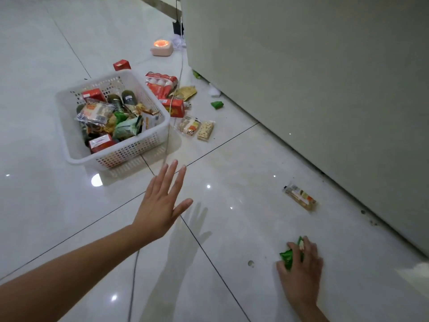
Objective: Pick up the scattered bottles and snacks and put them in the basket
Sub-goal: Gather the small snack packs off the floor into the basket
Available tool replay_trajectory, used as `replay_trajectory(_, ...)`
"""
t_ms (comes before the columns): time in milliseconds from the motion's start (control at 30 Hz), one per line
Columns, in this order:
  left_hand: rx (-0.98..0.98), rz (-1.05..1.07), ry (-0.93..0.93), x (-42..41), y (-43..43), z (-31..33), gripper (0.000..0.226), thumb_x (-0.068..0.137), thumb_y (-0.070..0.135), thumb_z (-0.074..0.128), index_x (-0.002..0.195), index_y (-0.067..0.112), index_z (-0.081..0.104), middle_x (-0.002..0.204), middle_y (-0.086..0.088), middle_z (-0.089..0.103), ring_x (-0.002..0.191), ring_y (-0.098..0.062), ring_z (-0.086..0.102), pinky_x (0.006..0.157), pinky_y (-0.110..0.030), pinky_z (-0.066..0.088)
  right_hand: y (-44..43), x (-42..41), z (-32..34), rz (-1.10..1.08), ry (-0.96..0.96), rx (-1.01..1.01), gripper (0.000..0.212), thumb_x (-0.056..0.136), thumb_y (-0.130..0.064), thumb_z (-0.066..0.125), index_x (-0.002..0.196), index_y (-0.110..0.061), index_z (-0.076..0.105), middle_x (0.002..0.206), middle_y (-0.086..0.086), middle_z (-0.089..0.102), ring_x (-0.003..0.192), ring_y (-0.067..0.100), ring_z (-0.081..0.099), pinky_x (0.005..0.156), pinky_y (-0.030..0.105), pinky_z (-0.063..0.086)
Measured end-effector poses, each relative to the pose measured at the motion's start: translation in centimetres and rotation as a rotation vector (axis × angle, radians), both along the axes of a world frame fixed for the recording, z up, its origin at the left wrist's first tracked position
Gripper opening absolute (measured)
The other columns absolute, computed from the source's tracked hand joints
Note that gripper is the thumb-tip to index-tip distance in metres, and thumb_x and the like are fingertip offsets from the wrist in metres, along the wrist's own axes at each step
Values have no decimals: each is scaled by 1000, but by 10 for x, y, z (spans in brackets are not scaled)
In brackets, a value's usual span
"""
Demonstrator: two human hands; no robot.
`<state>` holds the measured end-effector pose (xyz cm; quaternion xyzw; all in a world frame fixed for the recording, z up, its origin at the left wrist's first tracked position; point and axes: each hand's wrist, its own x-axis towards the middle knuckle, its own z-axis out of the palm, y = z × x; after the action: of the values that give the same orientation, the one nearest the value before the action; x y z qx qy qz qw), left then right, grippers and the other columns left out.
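**Caller:** Green foil under the fingers! The right hand (301, 266) is down on a small green snack packet (289, 257) on the glossy white tile floor (232, 240), fingers curled over it, thumb at its near edge. Closing on it, but the packet sits on the floor.

**Analyst:** And the left hand (162, 205) holds nothing. Flat palm, fingers spread and straight, hovering above the tiles with its shadow right beneath it.

**Caller:** Just beyond that packet, a clear-wrapped snack bar (300, 197) lies near the foot of the pale cabinet (325, 89) on the right.

**Analyst:** The white perforated basket (130, 149) sits well apart, past the left hand. It holds red boxes, dark green bottles (125, 99) lying on their sides, and a heap of crinkled packets.

**Caller:** Plenty scattered to its right, too. Two clear-wrapped bars (197, 127) side by side, a red box (175, 108) touching the basket's rim, a red-and-white pack (162, 83) and a yellowish pouch (186, 92) behind that.

**Analyst:** One more green packet (217, 104) near the cabinet base, and another red box (121, 65) behind the basket.

**Caller:** Far back, a pink device with a glowing orange top (161, 47), and a thin cable (173, 108) trailing down across the floor past the basket.
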<state>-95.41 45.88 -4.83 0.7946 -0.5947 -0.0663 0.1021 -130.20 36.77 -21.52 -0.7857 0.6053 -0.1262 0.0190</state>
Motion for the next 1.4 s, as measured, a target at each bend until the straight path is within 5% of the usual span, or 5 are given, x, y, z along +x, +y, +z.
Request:
replay_trajectory(467, 114, -620, -96, -118, -167, -70, 76, 93, 65, 20, 150, 28, -13, 157, 1, -23, 144, -21, -20, 117, -41, -8, 8, -20, -24, 125, -141, -270, 34, 80, -49, 40, 92, -27, 62, 98, 15, 73, 94, 30, 57, 97, 39, 37)
replay_trajectory(867, 369, -631, 6, -217, -248, -112, 79, 98, 44, 37, 149, 17, -16, 157, -4, -22, 144, -23, -20, 117, -38, -8, 6, -26, -11, 92, -43, -152, 37, 44, -47, 62, 75, -30, 73, 90, 9, 74, 87, 24, 52, 75, 36, 40)
replay_trajectory(1100, 274, -666, -173, -206, -239, -119, 69, 93, 15, 45, 151, 11, 7, 155, -11, 17, 142, -33, 16, 119, -42, 8, 4, -33, -22, 175, -110, -208, 34, 64, -43, 50, 92, -26, 61, 90, 17, 73, 92, 30, 55, 96, 43, 39)
replay_trajectory(1267, 151, -669, -255, -191, -222, -121, 53, 40, 14, 81, 91, 17, 68, 84, -1, 63, 72, -21, 60, 56, -26, 46, 5, -33, -16, 169, -113, -140, 33, 67, -44, 52, 83, -23, 72, 93, 18, 72, 84, 33, 57, 80, 39, 44)
replay_trajectory(1400, 206, -545, -156, -178, -209, -111, 48, 67, 5, 68, 112, 9, 54, 109, -10, 53, 98, -28, 53, 65, -33, 39, 9, -32, -13, 144, -101, -146, 37, 71, -45, 50, 73, -21, 77, 87, 18, 72, 81, 30, 50, 74, 38, 43)
